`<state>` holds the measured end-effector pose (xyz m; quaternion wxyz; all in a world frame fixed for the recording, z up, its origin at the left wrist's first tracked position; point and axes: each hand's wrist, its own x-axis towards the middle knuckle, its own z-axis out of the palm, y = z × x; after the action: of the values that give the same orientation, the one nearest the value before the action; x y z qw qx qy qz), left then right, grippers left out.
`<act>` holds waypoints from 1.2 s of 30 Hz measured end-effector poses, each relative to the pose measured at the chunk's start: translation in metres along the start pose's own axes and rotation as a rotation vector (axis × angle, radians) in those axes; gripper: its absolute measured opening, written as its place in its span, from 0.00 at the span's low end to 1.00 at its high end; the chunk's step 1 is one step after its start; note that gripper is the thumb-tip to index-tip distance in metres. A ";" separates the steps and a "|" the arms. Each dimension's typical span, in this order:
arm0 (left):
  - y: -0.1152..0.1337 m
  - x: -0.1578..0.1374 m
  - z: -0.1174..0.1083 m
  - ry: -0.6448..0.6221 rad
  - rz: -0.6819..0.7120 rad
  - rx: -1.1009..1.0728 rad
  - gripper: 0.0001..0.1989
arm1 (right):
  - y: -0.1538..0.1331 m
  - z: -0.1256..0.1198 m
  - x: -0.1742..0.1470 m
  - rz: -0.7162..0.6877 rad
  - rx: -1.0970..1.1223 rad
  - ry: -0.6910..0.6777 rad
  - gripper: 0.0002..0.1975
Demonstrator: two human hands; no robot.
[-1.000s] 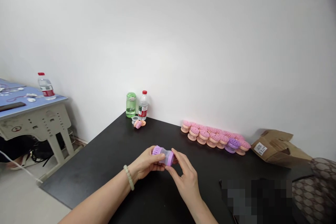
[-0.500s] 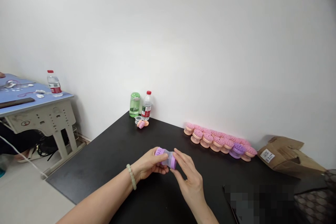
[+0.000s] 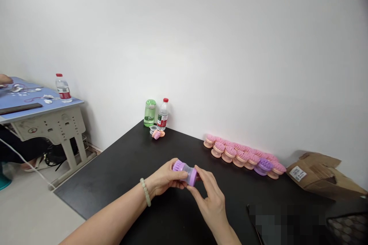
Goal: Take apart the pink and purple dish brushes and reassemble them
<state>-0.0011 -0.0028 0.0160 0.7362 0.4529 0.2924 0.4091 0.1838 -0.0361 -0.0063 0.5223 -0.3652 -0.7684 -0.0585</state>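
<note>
Though the view shifts slightly, the purple brush [image 3: 188, 170] stays in both hands above the black tabletop [image 3: 120, 172], inward from its left edge, so the handling looks unchanged. The left hand [image 3: 168, 178] closes around its clear middle; the right hand [image 3: 212, 197] spans its base between thumb and fingers. Pink brushes [image 3: 219, 146] line the back edge; 2 bottles [image 3: 150, 114] stand at the far-left corner.

The only view looks from the wearer's head, forward and down across a black table [image 3: 129, 160] toward a white wall [image 3: 184, 38]. The left hand [image 3: 167, 178] and right hand [image 3: 212, 196] are near, low in frame; a blue table [image 3: 11, 101] lies farther off at left.
</note>
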 end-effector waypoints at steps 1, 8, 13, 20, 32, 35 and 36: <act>0.001 -0.001 0.000 -0.003 0.017 0.003 0.31 | 0.001 0.000 -0.001 0.036 -0.007 -0.009 0.21; 0.005 -0.002 0.003 -0.004 0.173 0.012 0.33 | 0.007 0.002 -0.008 0.229 0.012 -0.094 0.26; 0.005 -0.001 0.001 0.065 0.159 -0.012 0.31 | 0.005 0.006 -0.007 0.232 0.049 -0.087 0.30; 0.003 0.001 -0.002 0.106 0.198 0.090 0.30 | 0.013 0.004 -0.009 0.302 0.057 -0.134 0.15; 0.001 0.002 -0.006 0.079 0.213 0.264 0.27 | 0.002 0.008 -0.003 0.374 0.142 -0.156 0.18; 0.000 0.004 -0.005 0.101 0.233 0.355 0.25 | 0.003 0.011 -0.002 0.500 0.232 -0.210 0.17; 0.000 0.004 -0.005 0.117 0.240 0.413 0.24 | 0.004 0.012 -0.003 0.535 0.260 -0.238 0.17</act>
<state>-0.0030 0.0029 0.0133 0.5559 0.6008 0.3562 0.4507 0.1775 -0.0283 -0.0152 0.4678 -0.4891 -0.7017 0.2227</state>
